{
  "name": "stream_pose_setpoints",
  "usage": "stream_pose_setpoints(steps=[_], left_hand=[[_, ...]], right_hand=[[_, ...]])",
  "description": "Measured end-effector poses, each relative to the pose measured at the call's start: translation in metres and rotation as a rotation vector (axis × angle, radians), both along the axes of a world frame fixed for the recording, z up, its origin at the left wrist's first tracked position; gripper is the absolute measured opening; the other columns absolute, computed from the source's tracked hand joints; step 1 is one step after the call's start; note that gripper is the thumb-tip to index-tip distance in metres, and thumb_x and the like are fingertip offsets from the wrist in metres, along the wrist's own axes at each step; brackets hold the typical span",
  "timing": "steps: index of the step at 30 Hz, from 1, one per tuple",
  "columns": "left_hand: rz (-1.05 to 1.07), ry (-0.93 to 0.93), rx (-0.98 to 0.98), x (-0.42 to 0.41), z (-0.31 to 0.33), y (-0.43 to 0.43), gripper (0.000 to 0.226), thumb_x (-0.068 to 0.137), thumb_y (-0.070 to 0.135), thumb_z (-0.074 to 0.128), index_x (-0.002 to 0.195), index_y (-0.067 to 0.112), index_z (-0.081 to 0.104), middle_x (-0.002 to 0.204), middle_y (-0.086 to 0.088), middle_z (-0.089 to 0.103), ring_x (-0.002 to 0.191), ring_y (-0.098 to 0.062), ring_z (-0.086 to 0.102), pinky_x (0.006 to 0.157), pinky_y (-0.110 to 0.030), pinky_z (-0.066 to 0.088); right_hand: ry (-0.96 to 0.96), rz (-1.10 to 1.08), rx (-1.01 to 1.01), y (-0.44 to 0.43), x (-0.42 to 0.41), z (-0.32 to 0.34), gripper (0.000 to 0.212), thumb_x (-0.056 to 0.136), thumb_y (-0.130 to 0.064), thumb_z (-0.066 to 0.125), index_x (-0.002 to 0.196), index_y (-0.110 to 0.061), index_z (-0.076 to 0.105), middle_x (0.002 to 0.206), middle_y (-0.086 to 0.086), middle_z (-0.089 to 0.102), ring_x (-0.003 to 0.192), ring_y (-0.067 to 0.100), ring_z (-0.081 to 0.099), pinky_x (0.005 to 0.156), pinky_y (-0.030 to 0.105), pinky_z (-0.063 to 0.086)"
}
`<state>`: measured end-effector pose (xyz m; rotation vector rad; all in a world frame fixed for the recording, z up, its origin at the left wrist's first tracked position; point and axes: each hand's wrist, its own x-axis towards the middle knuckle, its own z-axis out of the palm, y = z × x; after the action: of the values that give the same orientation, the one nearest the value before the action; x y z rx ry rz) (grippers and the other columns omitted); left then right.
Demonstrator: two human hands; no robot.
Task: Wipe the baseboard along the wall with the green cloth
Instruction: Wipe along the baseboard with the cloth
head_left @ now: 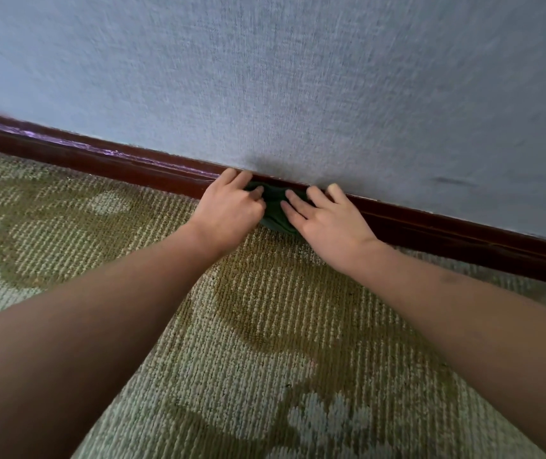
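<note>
Nearest the camera, two bare forearms reach forward over a ribbed carpet [231, 342], olive and pale green, with a pale flower shape woven in near its close edge. The left forearm [82, 309] comes in from the lower left and the right forearm [463, 309] from the lower right, drawing together toward the far edge of the carpet, where it meets the wall.

There the left hand [228, 208] has its fingers curled, thumb and fingertips gripping the left part of the green cloth [273, 202]; its upper fingers reach the top edge of the baseboard [116, 160]. The right hand [327, 223] lies just beside it, fingers straight and spread. Two of them press flat on the right part of the cloth, and the outer ones rest on the baseboard itself.

The cloth is bunched between the two hands, pushed against the baseboard's face, its lower fold touching the carpet.

The baseboard is dark reddish-brown and glossy, running slantwise from left to right, with a pale purplish sheen along its top toward the left. Above it rises a grey-blue textured wall [298, 77], with a short dark mark [453, 181] to the right of the hands.
</note>
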<state>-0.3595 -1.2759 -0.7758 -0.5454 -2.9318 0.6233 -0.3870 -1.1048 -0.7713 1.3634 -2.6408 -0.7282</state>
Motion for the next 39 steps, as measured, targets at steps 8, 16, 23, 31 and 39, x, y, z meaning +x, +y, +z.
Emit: stream_pose_setpoints(steps=[8,16,23,31,39], left_hand=[[-0.011,-0.066,-0.005,0.016,0.004,-0.005,0.021,0.088,0.017,0.048,0.1,0.022,0.065,0.102,0.012,0.064,0.108,-0.018,0.042,0.089,-0.028,0.029],[-0.08,0.04,-0.043,0.024,0.006,-0.015,0.014,0.076,0.021,0.065,0.087,0.024,0.072,0.087,0.014,0.07,0.091,-0.014,0.056,0.076,-0.024,0.04],[-0.151,0.118,0.025,0.027,0.011,-0.02,0.023,0.061,0.016,0.073,0.084,0.015,0.075,0.09,0.004,0.073,0.08,-0.02,0.061,0.068,-0.024,0.045],[-0.211,0.028,0.045,0.03,0.0,-0.006,0.035,0.056,0.019,0.08,0.09,0.01,0.075,0.092,-0.002,0.073,0.073,-0.018,0.059,0.061,-0.024,0.043],[-0.257,0.07,0.059,-0.001,-0.015,0.028,0.028,0.062,0.024,0.078,0.089,0.015,0.075,0.088,0.005,0.073,0.083,-0.016,0.061,0.07,-0.024,0.045]], right_hand=[[-0.057,0.044,-0.032,-0.008,0.017,-0.004,0.052,0.096,-0.015,0.035,0.144,-0.004,0.018,0.145,0.012,0.033,0.124,0.027,0.029,0.097,0.037,0.025],[-0.037,0.053,-0.027,-0.009,0.017,0.001,0.057,0.094,-0.015,0.04,0.145,-0.006,0.014,0.147,0.01,0.029,0.125,0.026,0.028,0.096,0.037,0.025],[0.005,0.056,-0.053,-0.011,0.015,0.008,0.053,0.095,-0.015,0.037,0.144,-0.007,0.018,0.146,0.011,0.032,0.124,0.026,0.028,0.097,0.038,0.024],[0.059,0.132,0.019,0.011,0.016,-0.006,0.05,0.095,-0.015,0.041,0.142,-0.004,0.026,0.144,0.01,0.037,0.126,0.024,0.033,0.098,0.035,0.03],[0.028,0.047,-0.011,0.047,-0.002,-0.007,0.046,0.076,-0.029,0.067,0.12,-0.02,0.061,0.12,-0.006,0.062,0.104,0.01,0.057,0.08,0.025,0.044]])
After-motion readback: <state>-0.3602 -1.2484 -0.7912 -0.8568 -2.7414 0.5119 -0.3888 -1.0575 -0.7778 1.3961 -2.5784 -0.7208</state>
